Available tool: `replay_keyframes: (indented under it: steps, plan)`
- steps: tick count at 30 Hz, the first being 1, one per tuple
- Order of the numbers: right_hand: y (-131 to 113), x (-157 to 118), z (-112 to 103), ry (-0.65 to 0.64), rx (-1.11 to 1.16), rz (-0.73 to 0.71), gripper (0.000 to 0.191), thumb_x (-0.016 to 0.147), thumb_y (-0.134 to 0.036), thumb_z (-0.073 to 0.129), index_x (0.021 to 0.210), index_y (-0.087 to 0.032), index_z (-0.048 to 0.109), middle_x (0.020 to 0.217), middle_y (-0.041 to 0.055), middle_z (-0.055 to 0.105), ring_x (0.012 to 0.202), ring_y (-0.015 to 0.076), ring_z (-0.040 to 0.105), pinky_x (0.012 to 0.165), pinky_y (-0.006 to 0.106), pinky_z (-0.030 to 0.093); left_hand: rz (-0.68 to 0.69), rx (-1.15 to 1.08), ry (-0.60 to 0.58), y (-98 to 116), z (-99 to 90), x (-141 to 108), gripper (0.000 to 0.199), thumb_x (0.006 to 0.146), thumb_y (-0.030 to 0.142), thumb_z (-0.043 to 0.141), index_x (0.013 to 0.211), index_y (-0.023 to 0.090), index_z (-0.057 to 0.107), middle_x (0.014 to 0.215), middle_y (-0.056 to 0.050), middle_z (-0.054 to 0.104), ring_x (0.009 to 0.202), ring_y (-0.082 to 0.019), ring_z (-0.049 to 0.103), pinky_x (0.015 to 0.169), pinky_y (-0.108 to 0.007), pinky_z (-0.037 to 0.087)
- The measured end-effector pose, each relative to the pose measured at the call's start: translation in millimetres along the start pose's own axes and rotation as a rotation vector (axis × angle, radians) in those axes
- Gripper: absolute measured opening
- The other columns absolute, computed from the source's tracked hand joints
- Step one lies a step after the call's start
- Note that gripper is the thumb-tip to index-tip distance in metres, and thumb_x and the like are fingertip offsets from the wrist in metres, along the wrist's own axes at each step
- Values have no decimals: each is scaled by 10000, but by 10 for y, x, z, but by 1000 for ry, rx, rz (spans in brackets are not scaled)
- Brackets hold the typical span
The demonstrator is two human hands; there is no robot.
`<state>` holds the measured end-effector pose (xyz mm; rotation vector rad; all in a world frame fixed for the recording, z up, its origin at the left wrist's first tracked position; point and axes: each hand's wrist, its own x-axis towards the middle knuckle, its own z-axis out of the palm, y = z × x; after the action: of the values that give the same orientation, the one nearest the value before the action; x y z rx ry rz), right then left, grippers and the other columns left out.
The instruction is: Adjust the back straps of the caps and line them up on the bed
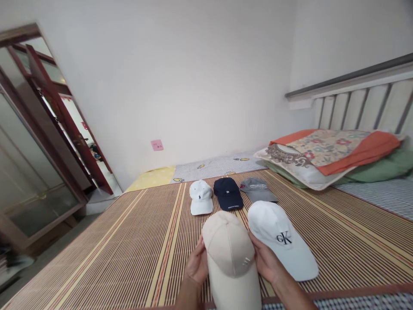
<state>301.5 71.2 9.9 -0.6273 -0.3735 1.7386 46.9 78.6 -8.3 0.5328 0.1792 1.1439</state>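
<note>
A beige baseball cap is held between my two hands over the front of the bed, its brim toward me. My left hand grips its left side, fingers partly hidden by the cap. On the opposite side my right hand grips the cap's edge, fingertips hidden too. Right beside that hand lies a white cap with black CK letters. Farther back, in a row, sit a white cap with a small dark logo, a navy cap and a grey cap.
A striped mat covers the bed. Pillows are piled at the right by the white headboard. A checked sheet shows along the wall, which bears a pink note. At the left stands a doorway with a dark red door.
</note>
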Motion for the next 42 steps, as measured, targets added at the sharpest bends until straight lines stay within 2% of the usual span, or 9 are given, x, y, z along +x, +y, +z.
replay_keyframes:
  steps: [7,12,16,22,27,37,42]
  plan:
    - [4,517,-76,4,-13,-38,357,601,-424,972,854,-229,811,997,58,856,1177,371,722,1008,457,594,32,-22,25,20,-490,365,406,1019,159,542,1372,305,680,1215,-45,806,1194,-206,715,1239,-412,335]
    - [39,823,-136,11,-19,-81,373,568,-430,972,832,-239,790,972,58,855,1153,381,732,969,478,614,30,-15,39,27,-652,591,340,1015,237,565,1316,241,722,1224,-92,798,1321,-269,638,1244,-462,330]
    - [98,936,-175,13,-30,-102,366,578,-443,969,823,-245,783,948,64,852,1128,383,739,941,486,622,22,-14,55,24,-715,653,304,1013,286,576,1251,224,755,1257,-96,785,1380,-287,588,1251,-472,321]
    - [185,944,-245,37,-35,-142,309,592,-410,974,764,-267,761,927,38,844,1118,351,738,925,437,632,77,-7,129,-75,-745,551,304,1013,252,576,1273,266,732,1350,-69,743,1401,-270,566,1254,-462,314]
    - [188,916,-272,52,-38,-135,316,595,-370,977,784,-260,749,929,31,839,1076,338,753,896,428,649,75,1,187,-113,-741,504,270,984,167,597,1173,270,761,1283,-59,777,1318,-260,635,1241,-467,332]
    - [192,923,-310,65,-52,-138,393,518,-402,1001,779,-266,740,849,12,829,1074,338,751,896,419,649,69,56,248,-120,-729,494,249,945,140,639,1150,233,746,1184,-85,807,1281,-278,665,1208,-487,388]
    - [195,919,-311,59,-88,-150,353,549,-426,985,774,-274,759,916,29,837,1111,355,731,943,454,626,87,72,271,-138,-792,507,254,914,117,657,1117,236,752,1168,-74,814,1246,-263,688,1212,-461,387]
